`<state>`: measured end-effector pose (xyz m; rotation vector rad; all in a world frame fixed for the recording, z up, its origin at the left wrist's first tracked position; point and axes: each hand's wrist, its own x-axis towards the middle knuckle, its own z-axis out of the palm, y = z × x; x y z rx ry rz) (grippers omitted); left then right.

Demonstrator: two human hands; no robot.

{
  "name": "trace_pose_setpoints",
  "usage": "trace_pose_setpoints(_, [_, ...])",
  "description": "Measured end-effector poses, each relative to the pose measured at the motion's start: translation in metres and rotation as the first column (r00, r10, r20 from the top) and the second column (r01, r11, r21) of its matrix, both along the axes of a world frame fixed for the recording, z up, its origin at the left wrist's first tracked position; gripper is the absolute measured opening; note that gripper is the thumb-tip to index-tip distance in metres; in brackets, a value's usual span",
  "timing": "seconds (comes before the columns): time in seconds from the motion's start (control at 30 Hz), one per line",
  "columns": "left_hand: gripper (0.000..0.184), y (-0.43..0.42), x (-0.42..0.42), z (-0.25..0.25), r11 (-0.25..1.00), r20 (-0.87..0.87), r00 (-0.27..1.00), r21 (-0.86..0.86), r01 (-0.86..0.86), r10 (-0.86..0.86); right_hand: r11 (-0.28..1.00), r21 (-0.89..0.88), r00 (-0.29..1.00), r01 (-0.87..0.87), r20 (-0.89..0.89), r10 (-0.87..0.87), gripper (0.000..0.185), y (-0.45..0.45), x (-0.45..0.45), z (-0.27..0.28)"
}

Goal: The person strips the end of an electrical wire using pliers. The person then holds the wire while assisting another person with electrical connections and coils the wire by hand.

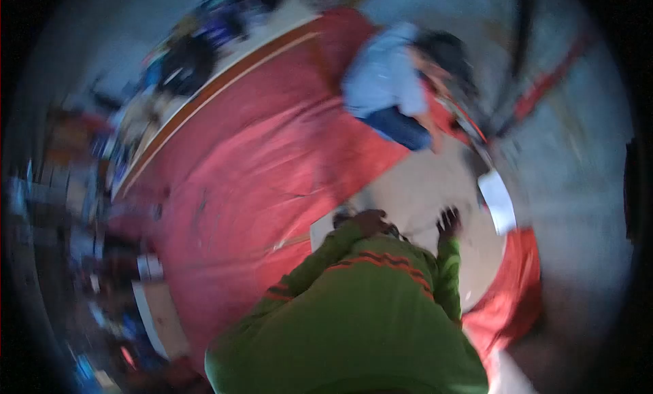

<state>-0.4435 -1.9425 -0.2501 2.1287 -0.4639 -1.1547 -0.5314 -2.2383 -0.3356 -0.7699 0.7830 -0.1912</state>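
My left hand (371, 221) is in front of the green sweater, low over a pale board (425, 183). Small dark shapes lie beside its fingers, too blurred to name, and whether it holds anything does not show. My right hand (449, 223) is over the right part of the same board, fingers spread, with nothing seen in it. A white sheet (497, 202) lies at the board's right edge, a short way from that hand.
A person in a light blue shirt (384, 74) sits bent over at the board's far side. Red cloth (252, 163) spreads to the left, bordered by a long wooden edge (218, 81). Blurred clutter lines the left side. A cardboard-coloured panel (162, 318) stands at lower left.
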Motion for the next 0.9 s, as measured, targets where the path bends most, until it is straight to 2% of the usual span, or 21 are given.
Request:
trace_pose_setpoints(0.07, [0.046,0.001,0.001,-0.017,0.989,0.205,0.969,0.080,0.121,-0.135,0.995,0.082,0.993,0.064,-0.103,-0.055,0.052,-0.002,0.010,0.020])
trace_pose_setpoints(0.1, [0.047,0.006,-0.001,-0.020,0.989,0.202,0.973,0.124,0.084,-0.108,0.997,0.072,0.998,0.036,-0.057,-0.032,0.053,-0.007,0.006,0.007])
trace_pose_setpoints(0.2, [0.047,0.011,0.005,-0.050,0.976,0.159,0.982,0.210,0.063,-0.098,0.998,0.062,0.994,0.024,-0.105,-0.017,0.053,-0.004,0.021,0.014])
trace_pose_setpoints(0.3, [0.047,0.024,0.001,-0.048,0.970,0.123,0.992,0.239,-0.046,0.017,0.998,0.062,0.992,-0.018,-0.126,0.025,0.049,-0.003,0.030,0.013])
trace_pose_setpoints(0.4, [0.046,0.041,0.000,-0.093,0.957,0.174,0.985,0.285,-0.058,0.008,0.996,0.066,0.989,-0.058,-0.129,0.066,0.047,-0.005,0.035,0.008])
trace_pose_setpoints(0.6, [0.045,0.069,-0.002,-0.105,0.933,0.135,0.989,0.361,0.010,-0.063,0.995,0.072,0.988,-0.061,-0.137,0.071,0.046,-0.005,0.044,0.007])
trace_pose_setpoints(0.8, [0.043,0.083,-0.008,-0.160,0.960,0.242,0.963,0.221,-0.172,0.117,0.995,0.096,0.990,-0.019,-0.134,0.032,0.047,0.003,0.044,0.016])
trace_pose_setpoints(0.9, [0.043,0.086,-0.008,-0.165,0.959,0.257,0.961,0.232,-0.161,0.099,0.995,0.100,0.991,-0.020,-0.129,0.033,0.048,0.005,0.042,0.022])
